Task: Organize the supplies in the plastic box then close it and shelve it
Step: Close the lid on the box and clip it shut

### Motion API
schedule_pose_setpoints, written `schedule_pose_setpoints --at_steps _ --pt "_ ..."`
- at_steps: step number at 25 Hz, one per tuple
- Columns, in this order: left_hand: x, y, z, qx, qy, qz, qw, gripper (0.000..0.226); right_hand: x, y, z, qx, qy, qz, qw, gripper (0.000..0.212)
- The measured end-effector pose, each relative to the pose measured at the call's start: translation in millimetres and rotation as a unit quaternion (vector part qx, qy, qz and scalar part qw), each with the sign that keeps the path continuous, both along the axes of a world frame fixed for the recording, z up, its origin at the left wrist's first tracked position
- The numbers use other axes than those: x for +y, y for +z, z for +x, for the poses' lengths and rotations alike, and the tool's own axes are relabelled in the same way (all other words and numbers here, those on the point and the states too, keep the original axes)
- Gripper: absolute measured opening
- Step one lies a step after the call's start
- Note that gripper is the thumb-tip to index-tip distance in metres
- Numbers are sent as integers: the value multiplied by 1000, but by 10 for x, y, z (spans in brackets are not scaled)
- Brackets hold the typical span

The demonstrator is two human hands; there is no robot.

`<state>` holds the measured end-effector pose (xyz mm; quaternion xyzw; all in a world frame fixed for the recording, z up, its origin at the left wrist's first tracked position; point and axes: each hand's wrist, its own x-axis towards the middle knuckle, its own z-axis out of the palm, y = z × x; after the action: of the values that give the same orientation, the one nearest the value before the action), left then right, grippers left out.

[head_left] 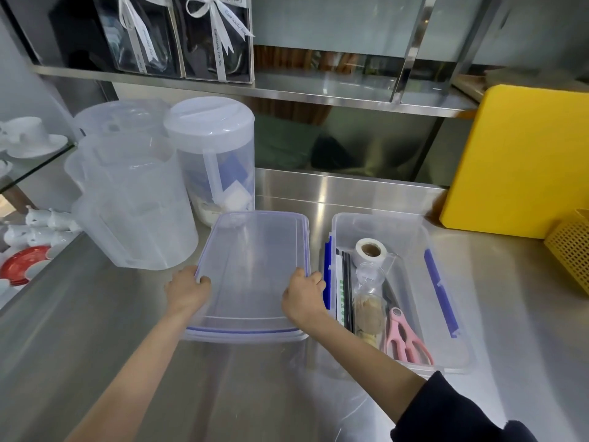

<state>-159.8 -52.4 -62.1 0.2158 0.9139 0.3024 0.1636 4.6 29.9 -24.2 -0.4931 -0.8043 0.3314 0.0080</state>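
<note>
A clear plastic lid (pixel 255 269) with a blue seal lies on the steel counter, left of the open clear plastic box (pixel 446 355). My left hand (pixel 188 290) grips the lid's left edge and my right hand (pixel 304 296) grips its right edge. Inside the box lie a white tape roll (pixel 369 252), black chopsticks (pixel 347 288), a paper-sleeved pack (pixel 339 291), a small bag of brown bits (pixel 369 311) and pink scissors (pixel 403 338). Blue latches (pixel 441 293) hang open on the box's long sides.
Clear plastic pitchers (pixel 134 202) and a lidded clear container (pixel 216 161) stand at the back left. A yellow cutting board (pixel 519 161) and a yellow mesh basket (pixel 570 250) are on the right. A steel shelf (pixel 318 90) above holds ribboned gift boxes (pixel 216 36). White crockery (pixel 32 138) sits far left.
</note>
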Motion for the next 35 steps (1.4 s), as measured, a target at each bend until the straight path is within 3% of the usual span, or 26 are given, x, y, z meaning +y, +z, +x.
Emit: schedule_pose_setpoints --at_steps 5,8,16,23,35 --pt "31 217 126 -22 7 61 998 12 66 144 111 33 -19 24 999 28" --pt "45 289 233 -36 12 72 997 24 138 210 217 56 -23 37 997 31" --pt "233 480 691 -39 -30 136 990 23 362 248 701 107 -72 67 989 35" --pt "560 483 1148 -51 -98 127 986 38 455 254 1364 135 -147 73 977 39" --pt "774 360 1790 -66 -165 115 977 39 551 56 2082 119 -191 97 970 43"
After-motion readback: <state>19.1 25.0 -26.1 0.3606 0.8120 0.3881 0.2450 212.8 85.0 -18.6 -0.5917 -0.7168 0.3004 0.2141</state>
